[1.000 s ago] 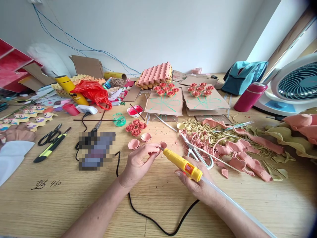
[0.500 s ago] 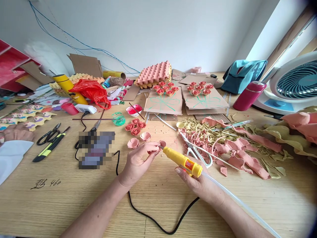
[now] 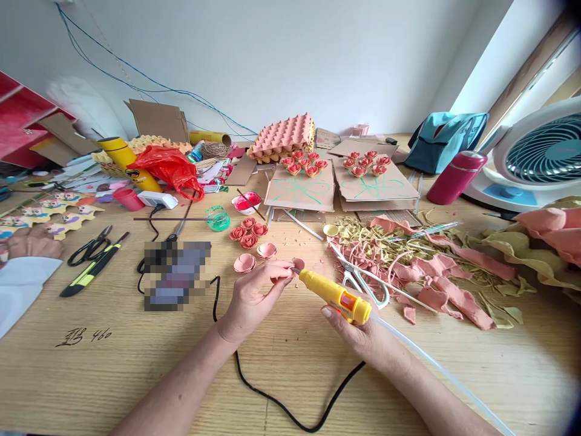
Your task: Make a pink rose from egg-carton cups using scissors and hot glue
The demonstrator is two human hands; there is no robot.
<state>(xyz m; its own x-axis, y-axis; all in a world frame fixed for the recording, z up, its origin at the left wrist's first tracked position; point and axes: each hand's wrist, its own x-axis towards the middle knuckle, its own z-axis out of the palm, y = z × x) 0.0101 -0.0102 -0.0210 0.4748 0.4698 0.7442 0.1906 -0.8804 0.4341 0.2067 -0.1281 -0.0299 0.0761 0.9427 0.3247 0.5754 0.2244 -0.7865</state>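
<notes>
Between the fingertips of my left hand (image 3: 254, 297) is a small pink egg-carton petal (image 3: 298, 264). My right hand (image 3: 363, 333) is wrapped round a yellow hot glue gun (image 3: 336, 295), whose metal nozzle meets the petal or sits just beside it. A clear glue stick (image 3: 436, 360) trails from the gun's back end. Just beyond my left hand are two plain pink paper cups (image 3: 244, 263), one of them (image 3: 267, 250) nearer the middle. Several red-painted paper roses (image 3: 249, 241) stand behind those cups.
White-handled scissors (image 3: 363, 281) and pink and yellow carton scraps (image 3: 447, 290) lie right. A black cord (image 3: 290, 407) loops in front. Cardboard boxes (image 3: 299, 192) hold red flowers. At left are a cutter knife (image 3: 94, 266), black scissors (image 3: 89, 247) and another person's hand (image 3: 31, 245).
Almost nothing differs. The view shifts very slightly, while both hands, the petal and the glue gun keep their positions.
</notes>
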